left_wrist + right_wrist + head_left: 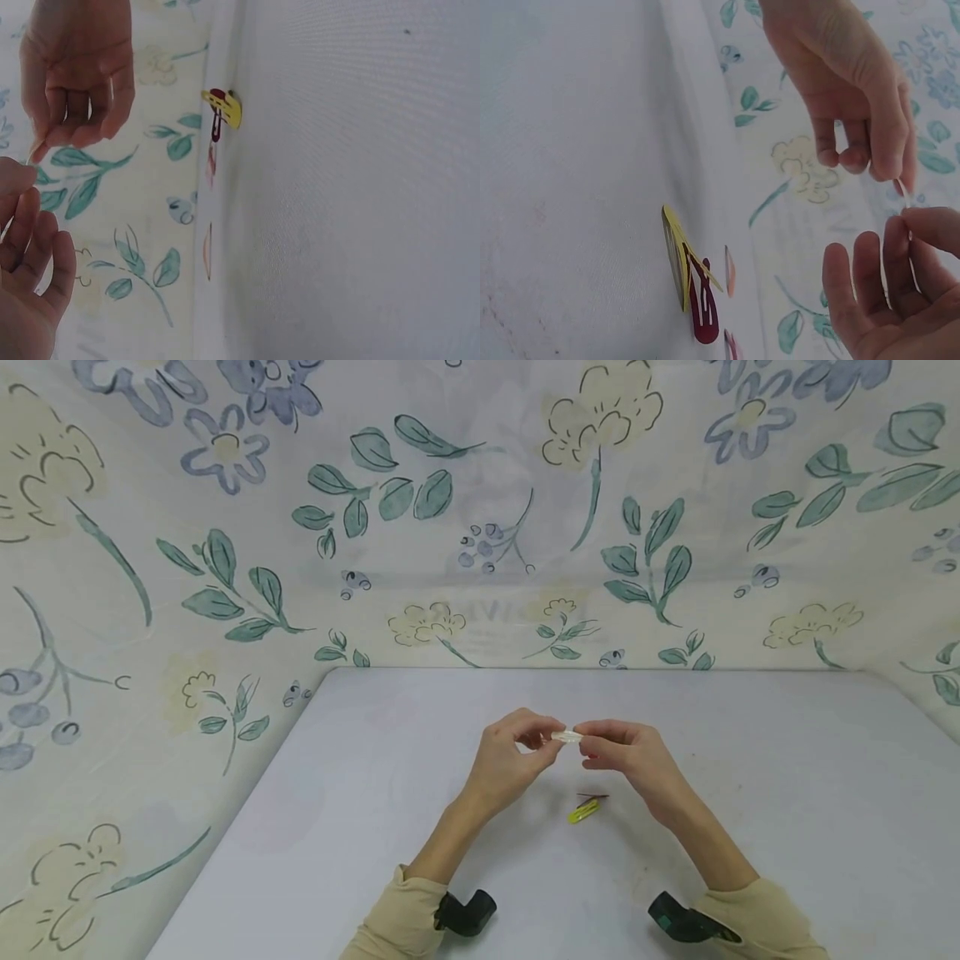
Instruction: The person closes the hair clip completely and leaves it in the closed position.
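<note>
A small, slim white piece [567,737] is held in the air between two hands; its exact kind is unclear. My left hand [512,758] pinches one end with thumb and fingertips. At the other end, my right hand [633,760] pinches it the same way. In the right wrist view the piece [905,193] appears as a thin, curved strip. Below the hands on the table lie a yellow snap hair clip [583,812] and a dark red snap hair clip [706,333], one against the other. Neither hand touches these.
The white table [300,827] runs back to a wall covering [495,602] with flowers and leaves. Beyond the clips, thin pinkish slivers [208,253] show; what they are is hard to tell. A black device [468,913] is strapped at each wrist.
</note>
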A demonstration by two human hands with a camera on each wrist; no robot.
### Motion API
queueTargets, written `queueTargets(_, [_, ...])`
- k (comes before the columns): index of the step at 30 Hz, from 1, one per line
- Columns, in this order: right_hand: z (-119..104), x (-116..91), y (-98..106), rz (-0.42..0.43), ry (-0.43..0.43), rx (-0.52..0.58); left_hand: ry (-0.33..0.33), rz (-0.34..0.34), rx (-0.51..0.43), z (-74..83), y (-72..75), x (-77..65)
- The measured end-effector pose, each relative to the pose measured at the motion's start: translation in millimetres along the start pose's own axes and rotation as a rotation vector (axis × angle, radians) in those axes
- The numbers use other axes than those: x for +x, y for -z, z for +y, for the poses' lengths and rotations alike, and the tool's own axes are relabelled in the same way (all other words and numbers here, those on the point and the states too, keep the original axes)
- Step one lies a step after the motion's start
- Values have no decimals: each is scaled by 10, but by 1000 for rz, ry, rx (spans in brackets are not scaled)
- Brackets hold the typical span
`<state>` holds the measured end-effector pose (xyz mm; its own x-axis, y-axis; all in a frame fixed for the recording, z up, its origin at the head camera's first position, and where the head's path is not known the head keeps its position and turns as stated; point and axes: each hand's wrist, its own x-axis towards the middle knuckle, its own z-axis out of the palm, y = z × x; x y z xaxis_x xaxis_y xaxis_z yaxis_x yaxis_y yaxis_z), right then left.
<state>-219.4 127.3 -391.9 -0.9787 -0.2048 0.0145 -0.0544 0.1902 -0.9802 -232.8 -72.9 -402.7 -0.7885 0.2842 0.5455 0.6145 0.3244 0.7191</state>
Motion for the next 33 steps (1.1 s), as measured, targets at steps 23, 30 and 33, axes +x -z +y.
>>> queueTargets(23, [0, 124, 116, 40, 264, -400, -20, 5, 95, -26, -51, 119])
queueTargets(30, [-17, 230, 151, 39, 307, -524, 8, -34, 172, -73, -43, 216])
queueTargets(33, [-25, 282, 152, 38, 353, -619, 24, -57, 209, -99, -32, 251])
